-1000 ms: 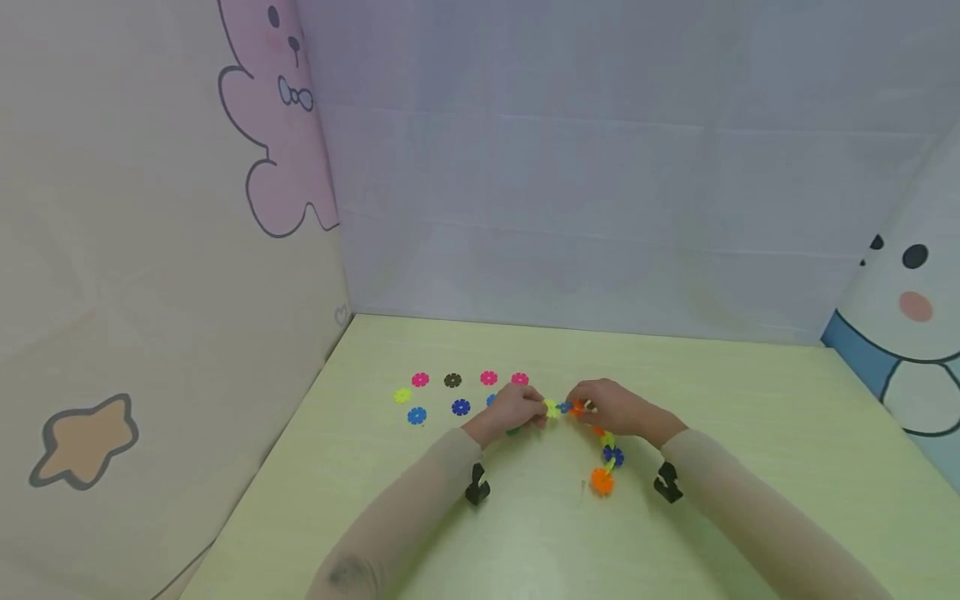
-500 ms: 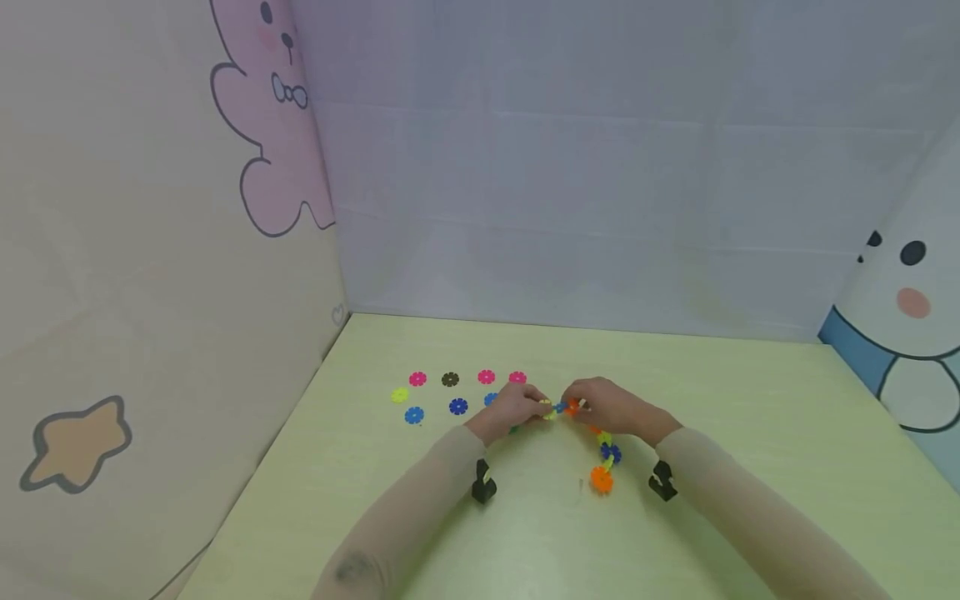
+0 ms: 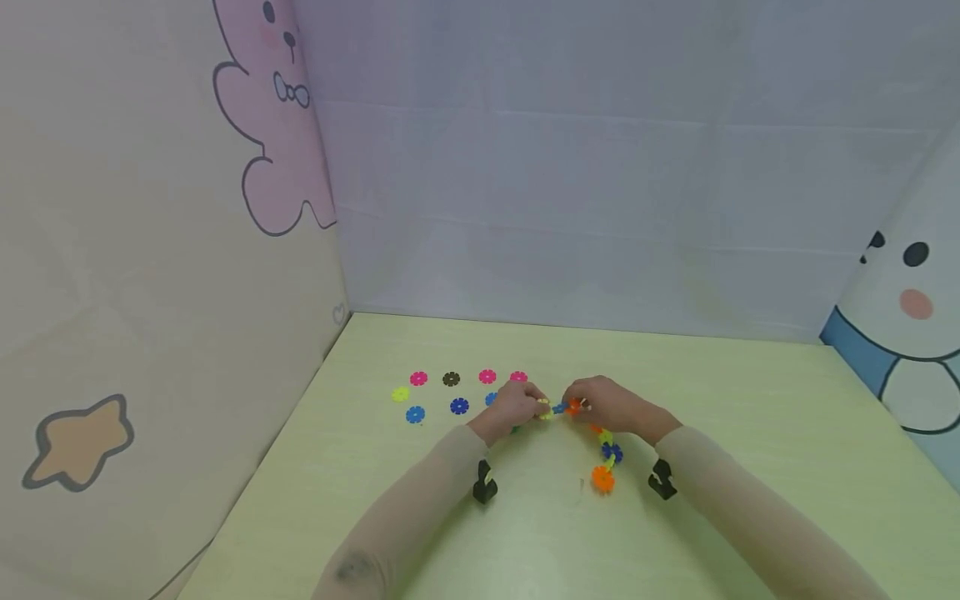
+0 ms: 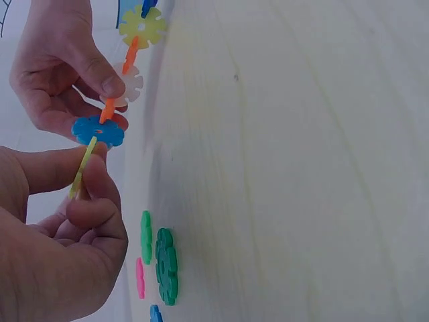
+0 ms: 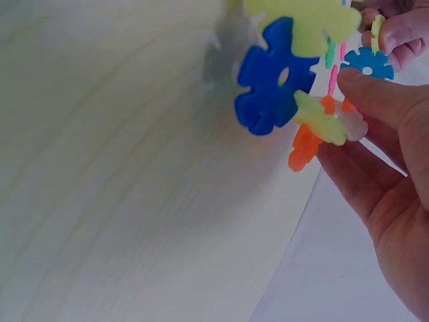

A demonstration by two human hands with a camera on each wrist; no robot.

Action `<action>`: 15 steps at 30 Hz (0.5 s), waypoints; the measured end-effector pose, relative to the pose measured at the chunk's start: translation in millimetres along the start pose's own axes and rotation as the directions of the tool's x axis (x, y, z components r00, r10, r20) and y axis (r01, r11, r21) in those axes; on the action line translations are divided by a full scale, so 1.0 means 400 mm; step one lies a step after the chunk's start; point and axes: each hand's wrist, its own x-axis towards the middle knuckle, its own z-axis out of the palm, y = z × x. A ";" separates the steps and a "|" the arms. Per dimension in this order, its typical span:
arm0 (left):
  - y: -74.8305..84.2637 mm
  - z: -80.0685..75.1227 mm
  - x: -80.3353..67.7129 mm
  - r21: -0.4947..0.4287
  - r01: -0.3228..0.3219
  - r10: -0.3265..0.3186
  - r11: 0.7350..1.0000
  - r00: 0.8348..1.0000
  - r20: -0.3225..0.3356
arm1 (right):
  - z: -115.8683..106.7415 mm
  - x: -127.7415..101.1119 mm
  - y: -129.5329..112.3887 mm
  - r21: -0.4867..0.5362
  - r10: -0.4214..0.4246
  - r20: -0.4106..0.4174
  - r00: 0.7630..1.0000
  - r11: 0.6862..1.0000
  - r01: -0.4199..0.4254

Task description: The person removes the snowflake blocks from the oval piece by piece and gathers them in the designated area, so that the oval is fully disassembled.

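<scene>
My left hand [image 3: 512, 411] pinches a yellow snowflake disc [image 4: 83, 168] between thumb and fingers. The disc's edge meets a light blue disc [image 4: 98, 132] at the end of a chain; how deep it sits in the slot I cannot tell. With thumb and fingers my right hand [image 3: 611, 408] holds the chain near a white disc [image 4: 132, 87] and an orange disc [image 4: 108, 111]. From there the chain runs towards me past another yellow disc [image 4: 143, 28] and a dark blue disc [image 5: 271, 80], down to an orange end disc [image 3: 603, 479].
Loose discs lie left of the hands: several pink ones, such as a pink disc [image 3: 418, 378], a dark brown disc [image 3: 451, 379], a yellow disc [image 3: 401, 394], blue discs [image 3: 415, 414] and a dark green disc [image 4: 167, 267]. Cloth walls [image 3: 570, 208] border the table [image 3: 720, 375].
My right hand has shifted very slightly left, closer to the left hand. Both hands keep their holds, and the chain still hangs from the right hand. The head view has moved a little.
</scene>
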 end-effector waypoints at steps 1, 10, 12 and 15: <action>0.002 0.000 -0.001 0.005 -0.003 0.003 1.000 1.000 -0.003 | 0.000 -0.001 0.000 0.002 0.001 -0.001 1.000 1.000 -0.001; -0.005 -0.034 -0.004 0.025 -0.041 0.042 0.999 0.999 -0.019 | 0.003 -0.013 0.016 0.011 0.072 0.016 0.997 0.997 -0.073; -0.014 -0.048 -0.001 -0.001 -0.051 0.050 0.999 0.999 -0.021 | 0.005 -0.015 0.019 0.016 0.085 0.023 0.996 0.996 -0.086; -0.025 -0.065 0.005 -0.010 -0.053 0.052 0.999 0.998 -0.024 | 0.005 -0.017 0.020 0.027 0.105 0.030 0.994 0.994 -0.106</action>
